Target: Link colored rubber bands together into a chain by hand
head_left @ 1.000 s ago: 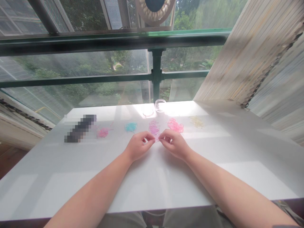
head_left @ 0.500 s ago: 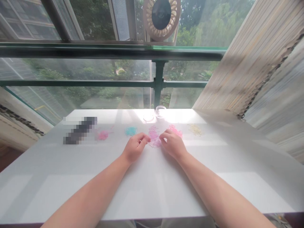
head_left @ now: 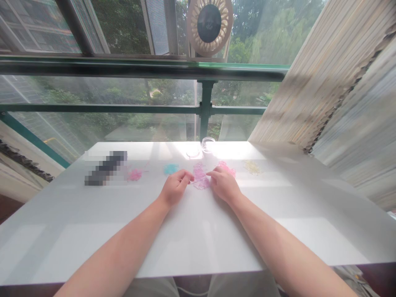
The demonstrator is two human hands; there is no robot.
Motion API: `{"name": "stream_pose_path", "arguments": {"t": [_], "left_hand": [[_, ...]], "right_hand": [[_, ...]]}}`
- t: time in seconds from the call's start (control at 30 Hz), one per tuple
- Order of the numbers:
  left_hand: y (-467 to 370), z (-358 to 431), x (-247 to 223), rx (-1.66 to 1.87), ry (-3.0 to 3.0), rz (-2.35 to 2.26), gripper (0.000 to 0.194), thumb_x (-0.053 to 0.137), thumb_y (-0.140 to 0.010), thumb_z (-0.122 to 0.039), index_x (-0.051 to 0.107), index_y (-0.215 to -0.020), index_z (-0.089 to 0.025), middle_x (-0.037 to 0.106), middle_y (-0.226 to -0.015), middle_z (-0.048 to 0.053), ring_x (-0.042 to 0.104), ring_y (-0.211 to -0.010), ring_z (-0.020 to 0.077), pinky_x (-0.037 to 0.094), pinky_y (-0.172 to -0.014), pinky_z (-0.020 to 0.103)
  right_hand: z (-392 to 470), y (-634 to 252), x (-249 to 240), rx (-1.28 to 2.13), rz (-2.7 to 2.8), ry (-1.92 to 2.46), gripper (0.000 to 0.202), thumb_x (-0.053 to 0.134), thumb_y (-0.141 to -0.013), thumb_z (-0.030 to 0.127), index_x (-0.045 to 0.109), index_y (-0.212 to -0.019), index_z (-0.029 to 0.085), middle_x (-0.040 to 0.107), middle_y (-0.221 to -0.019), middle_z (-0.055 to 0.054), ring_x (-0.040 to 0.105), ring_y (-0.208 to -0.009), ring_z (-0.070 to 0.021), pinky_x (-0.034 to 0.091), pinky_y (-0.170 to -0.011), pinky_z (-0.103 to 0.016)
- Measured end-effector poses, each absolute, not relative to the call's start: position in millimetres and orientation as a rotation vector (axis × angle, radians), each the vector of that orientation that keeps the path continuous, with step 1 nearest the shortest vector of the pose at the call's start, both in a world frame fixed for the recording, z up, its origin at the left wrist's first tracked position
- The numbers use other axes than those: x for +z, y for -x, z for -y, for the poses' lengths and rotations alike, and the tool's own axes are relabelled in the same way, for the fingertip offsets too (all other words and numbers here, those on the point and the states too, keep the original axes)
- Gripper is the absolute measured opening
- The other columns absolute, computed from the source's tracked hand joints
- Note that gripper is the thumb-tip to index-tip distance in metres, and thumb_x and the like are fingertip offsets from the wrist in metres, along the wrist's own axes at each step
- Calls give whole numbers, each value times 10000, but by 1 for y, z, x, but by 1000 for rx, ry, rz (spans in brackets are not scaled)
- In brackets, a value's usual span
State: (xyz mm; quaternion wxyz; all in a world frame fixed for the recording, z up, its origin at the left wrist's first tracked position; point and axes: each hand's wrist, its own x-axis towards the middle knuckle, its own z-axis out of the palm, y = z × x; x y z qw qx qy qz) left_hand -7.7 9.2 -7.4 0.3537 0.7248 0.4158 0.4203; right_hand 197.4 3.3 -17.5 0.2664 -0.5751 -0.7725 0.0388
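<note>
A pile of purple loops like small rubber bands (head_left: 200, 176) lies on the white table between my two hands. My left hand (head_left: 175, 187) is at its left edge, thumb and forefinger pinched together; anything between the tips is too small to make out. On the right, my right hand (head_left: 225, 183) rests beside the same pile, its forefinger stretched toward the purple loops and the other fingers partly hidden. A pink-red pile (head_left: 227, 168) is half covered behind this hand. Just beyond my left hand sits a blue pile (head_left: 171, 168).
A darker pink pile (head_left: 135, 174) lies farther left, and a pale yellow pile (head_left: 253, 167) to the right. At the back stand a clear round container (head_left: 208, 145) and a clear lid (head_left: 193, 152). A blurred dark object (head_left: 107, 168) is at left. A fan (head_left: 209, 27) stands by the window.
My right forefinger has straightened out toward the purple pile. My left hand stays pinched in nearly the same place. The view has shifted slightly.
</note>
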Motion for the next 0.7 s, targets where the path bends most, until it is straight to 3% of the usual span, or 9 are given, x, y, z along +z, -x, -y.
{"name": "stream_pose_path", "arguments": {"t": [0.2,0.5,0.63,0.7], "left_hand": [[9,-11,-8,1090,-1899,-1086,296,409,-872,-363,617,-779,-174,647,-769,32,598,-730,154,481,-713,281],[41,-17,12,808,-2263,-1254,205,502,-815,-347,647,-775,-209,679,-759,14,599,-674,147,441,-591,240],[93,-32,22,872,-2211,-1669,227,510,-800,-384,652,-852,-215,702,-863,42,635,-790,191,456,-680,275],[121,-38,24,920,-2060,-1995,326,509,-790,-440,644,-957,-195,692,-955,89,630,-899,236,454,-761,316]], "right_hand": [[-1,-200,-16,96,2041,1544,411,435,-782,29,599,-1129,178,611,-932,-82,563,-879,-194,442,-770,-300],[14,-199,-14,290,2081,1352,137,489,-809,191,603,-885,198,606,-765,-26,526,-629,-154,435,-604,-289],[18,-198,-14,356,2076,1336,138,465,-822,203,599,-857,196,596,-728,-23,518,-604,-150,435,-592,-292],[18,-198,-13,381,2066,1335,143,458,-823,202,598,-853,196,596,-726,-24,520,-608,-150,435,-592,-291]]}}
